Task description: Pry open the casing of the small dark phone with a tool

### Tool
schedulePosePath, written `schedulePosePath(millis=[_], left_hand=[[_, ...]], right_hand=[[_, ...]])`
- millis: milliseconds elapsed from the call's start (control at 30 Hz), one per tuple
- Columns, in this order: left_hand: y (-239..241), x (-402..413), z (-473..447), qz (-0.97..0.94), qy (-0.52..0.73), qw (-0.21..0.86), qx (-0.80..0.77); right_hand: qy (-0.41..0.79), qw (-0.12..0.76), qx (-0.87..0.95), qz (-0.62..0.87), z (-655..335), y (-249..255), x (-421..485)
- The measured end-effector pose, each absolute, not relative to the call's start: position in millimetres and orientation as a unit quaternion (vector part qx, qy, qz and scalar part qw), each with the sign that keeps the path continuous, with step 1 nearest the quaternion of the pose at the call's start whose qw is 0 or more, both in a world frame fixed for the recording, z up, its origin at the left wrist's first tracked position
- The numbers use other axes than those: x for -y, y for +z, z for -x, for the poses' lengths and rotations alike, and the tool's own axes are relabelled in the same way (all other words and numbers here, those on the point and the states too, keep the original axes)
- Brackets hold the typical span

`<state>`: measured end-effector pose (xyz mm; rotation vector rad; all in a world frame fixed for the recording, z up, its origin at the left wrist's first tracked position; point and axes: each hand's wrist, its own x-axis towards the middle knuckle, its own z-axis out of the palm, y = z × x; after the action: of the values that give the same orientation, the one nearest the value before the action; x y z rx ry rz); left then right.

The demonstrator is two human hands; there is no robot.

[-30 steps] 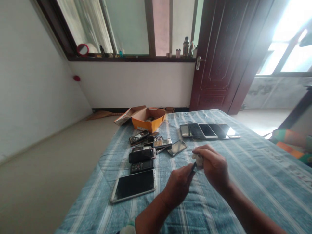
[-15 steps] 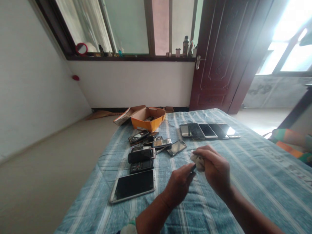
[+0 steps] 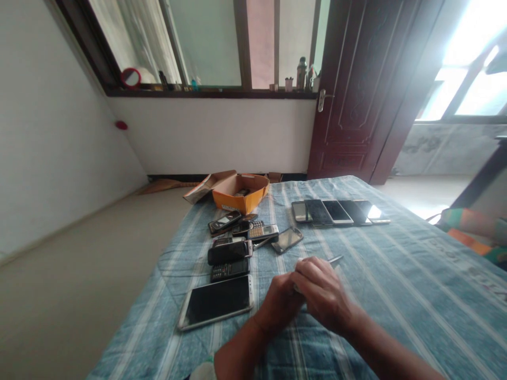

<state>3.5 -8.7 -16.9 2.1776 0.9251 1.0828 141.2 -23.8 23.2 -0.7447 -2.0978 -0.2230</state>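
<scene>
Above the bed my two hands meet. My left hand [image 3: 277, 303] is closed on a slim phone [image 3: 336, 259], of which only a thin grey edge shows past the fingers. Folded over that phone is my right hand [image 3: 322, 287], pressing a crumpled white cloth [image 3: 296, 288] that is almost wholly hidden. To the left of the hands lies a large white-framed phone [image 3: 219, 301], screen up. A grey smartphone [image 3: 288, 240] rests just beyond them. Several older phones, among them a black keypad phone [image 3: 230, 269] and a silver keypad phone [image 3: 263, 232], are heaped further left.
An open orange cardboard box [image 3: 241, 200] with a phone inside stands at the bed's far left corner. Several smartphones [image 3: 336, 212] lie side by side at the far right. A blue striped sheet [image 3: 396, 295] covers the bed. Behind are a dark red door [image 3: 356, 105] and a window sill.
My right hand has moved left and down onto the left hand, covering the cloth. The phone's edge now sticks out to the right.
</scene>
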Motion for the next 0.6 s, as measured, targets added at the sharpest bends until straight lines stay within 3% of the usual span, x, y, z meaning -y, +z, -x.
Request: schedulePosePath(millis=[200, 600], left_hand=[[-12.0, 12.6, 6.7, -0.783, 0.390, 0.345, -0.340], [-23.5, 4.1, -14.7, -0.803, 0.350, 0.228, -0.425]], right_hand=[[-0.080, 0.412, 0.848, 0.322, -143.1, -3.1, 13.0], [-0.076, 0.411, 0.844, 0.337, -148.6, -7.2, 12.8]])
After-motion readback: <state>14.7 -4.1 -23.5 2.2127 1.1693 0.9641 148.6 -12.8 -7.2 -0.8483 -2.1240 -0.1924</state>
